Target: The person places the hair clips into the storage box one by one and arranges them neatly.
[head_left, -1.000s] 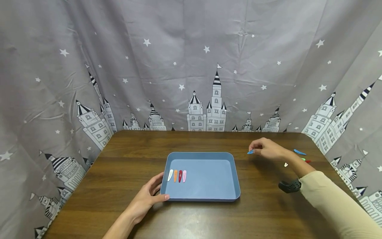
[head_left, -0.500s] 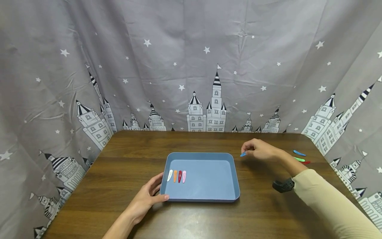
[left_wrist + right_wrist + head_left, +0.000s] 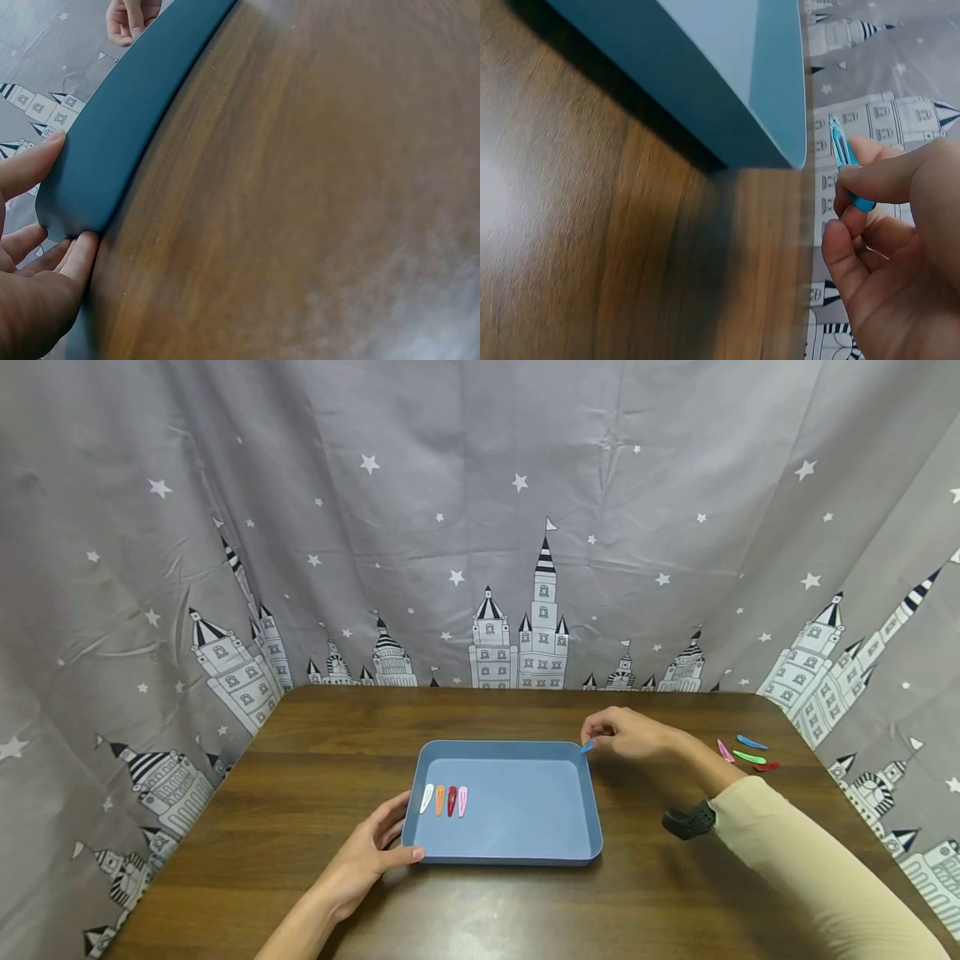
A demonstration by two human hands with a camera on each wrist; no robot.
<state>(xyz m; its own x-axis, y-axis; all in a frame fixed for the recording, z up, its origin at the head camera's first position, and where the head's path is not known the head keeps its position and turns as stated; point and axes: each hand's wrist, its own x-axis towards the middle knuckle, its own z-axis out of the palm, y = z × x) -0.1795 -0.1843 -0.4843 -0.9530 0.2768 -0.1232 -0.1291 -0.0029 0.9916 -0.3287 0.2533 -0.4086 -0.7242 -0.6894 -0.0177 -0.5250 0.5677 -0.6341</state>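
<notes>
Between thumb and fingers, my right hand (image 3: 626, 732) pinches a blue snap hair clip (image 3: 844, 154). In the head view the clip overlaps the far right corner of the blue-grey tray (image 3: 525, 810). My left hand (image 3: 375, 843) grips the tray's near left corner, thumb at the front rim and fingers along the left side. Inside the tray, at its left, a row of hair clips lies side by side: a white clip (image 3: 427, 798), an orange clip (image 3: 440, 801), a red clip (image 3: 452, 802) and a pink clip (image 3: 462, 802).
At the table's right side lie more hair clips: a pink one (image 3: 724, 751), a blue one (image 3: 752, 742), a green one (image 3: 749, 757) and a red one (image 3: 767, 767). A grey curtain (image 3: 420, 527) with castles and stars hangs behind the wooden table (image 3: 337, 727).
My right hand has moved left with the blue hair clip, from the open table to the tray's far right corner. The pink clip at the right has come into full view. My left hand stays put.
</notes>
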